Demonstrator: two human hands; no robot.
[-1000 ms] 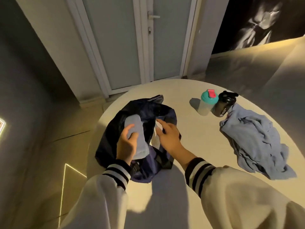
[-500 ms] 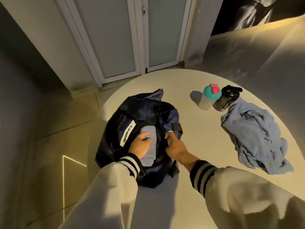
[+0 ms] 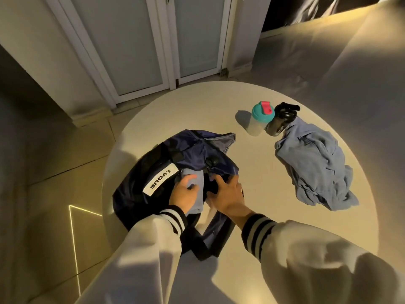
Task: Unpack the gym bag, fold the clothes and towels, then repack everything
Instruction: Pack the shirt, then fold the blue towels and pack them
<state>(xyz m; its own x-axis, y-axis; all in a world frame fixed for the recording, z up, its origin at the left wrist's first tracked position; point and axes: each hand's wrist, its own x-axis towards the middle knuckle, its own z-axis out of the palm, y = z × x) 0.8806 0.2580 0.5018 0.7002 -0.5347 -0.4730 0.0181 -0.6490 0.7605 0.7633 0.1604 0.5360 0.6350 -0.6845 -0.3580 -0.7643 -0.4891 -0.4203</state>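
The left hand [image 3: 184, 193] grasps a rolled light-blue towel [image 3: 198, 179] inside the navy fabric gym bag [image 3: 135, 183] on the round white desk [image 3: 252, 172]; the right hand [image 3: 229, 194], fingers curled, clutches the bag's opening.

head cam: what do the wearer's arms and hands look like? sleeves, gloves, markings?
Loose cream fabric left sleeve and right sleeve, each ending in a black ribbed cuff with two white stripes. The left hand and right hand are ungloved. A pale glint on one right finger may be a ring.
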